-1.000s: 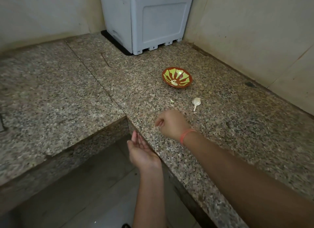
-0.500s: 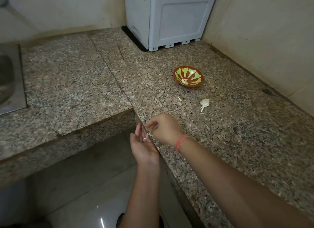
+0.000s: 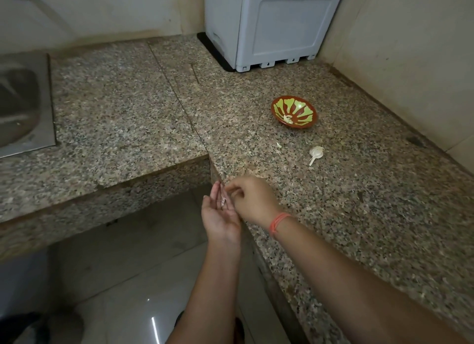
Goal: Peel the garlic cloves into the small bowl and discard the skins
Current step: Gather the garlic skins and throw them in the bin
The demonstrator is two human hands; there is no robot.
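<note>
A small red bowl with a green pattern (image 3: 294, 110) stands on the granite counter (image 3: 333, 194) and holds a peeled garlic clove (image 3: 286, 118). A garlic remnant with papery skin and stem (image 3: 316, 154) lies in front of the bowl, and a small pale scrap (image 3: 278, 145) lies left of it. My left hand (image 3: 220, 215) is cupped palm up just off the counter's corner, with garlic skins (image 3: 222, 200) lying in it. My right hand (image 3: 252, 198) rests on the counter edge, its fingers curled against the left palm; whether it pinches anything is hidden.
A grey plastic appliance (image 3: 269, 22) stands at the back against the wall. A steel sink (image 3: 23, 102) is set in the counter at far left. The tiled floor (image 3: 128, 266) lies below the counter's inner corner. Walls close the back and right.
The view has swung left, bringing the sink in. My right hand has slid to the counter edge against my cupped left hand, where skins now lie.
</note>
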